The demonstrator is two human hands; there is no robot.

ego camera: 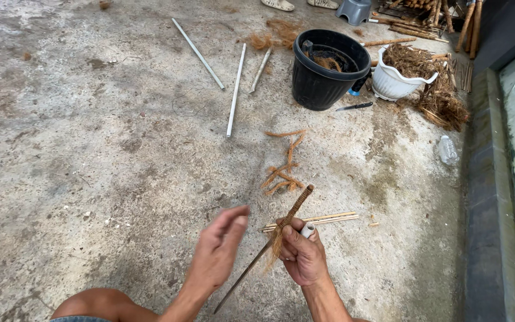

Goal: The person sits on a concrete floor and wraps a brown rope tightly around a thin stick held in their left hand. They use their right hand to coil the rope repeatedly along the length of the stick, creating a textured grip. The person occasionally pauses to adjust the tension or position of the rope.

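My right hand (302,253) grips a thin stick (295,208) partly wrapped in brown coconut fibre, together with a small white roll (309,229) near the thumb. The stick slants from lower left to upper right, and loose fibre hangs below my fist. My left hand (219,247) hovers just left of the stick, fingers spread and blurred, holding nothing. A few pale sticks (323,220) lie on the concrete floor behind my right hand. A twisted strand of brown fibre rope (285,167) lies on the floor beyond the stick's tip.
A black pot (317,83) with fibre inside stands at the back, a white pot (391,83) full of fibre beside it. White rods (235,89) lie left of them. A knife (354,107), a plastic bottle (447,149), a dark ledge (481,209) on the right.
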